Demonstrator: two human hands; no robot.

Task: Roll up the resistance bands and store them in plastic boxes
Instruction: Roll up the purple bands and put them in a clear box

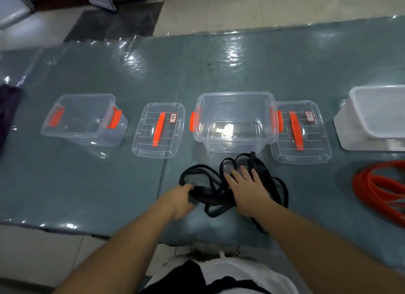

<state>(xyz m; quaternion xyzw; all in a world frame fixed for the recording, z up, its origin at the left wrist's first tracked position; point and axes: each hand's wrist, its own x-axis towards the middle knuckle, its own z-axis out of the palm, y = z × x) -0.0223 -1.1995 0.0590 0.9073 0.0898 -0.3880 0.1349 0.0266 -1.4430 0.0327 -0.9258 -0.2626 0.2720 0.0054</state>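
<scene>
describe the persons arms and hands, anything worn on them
Both arms are bare from hand to as far up as the picture shows: no sleeves in view. The left hand and right hand wear no gloves, and no watch, bracelet or ring shows on wrists or fingers. Fingernails look short and unpainted. At the bottom edge, the person's top is white with a black part.

Both arms stretched out front, hands low and close together

Left hand [182, 198] has its fingers curled around a black band [219, 197]; right hand [246, 187] lies flat, fingers spread, pressing on it.
</scene>
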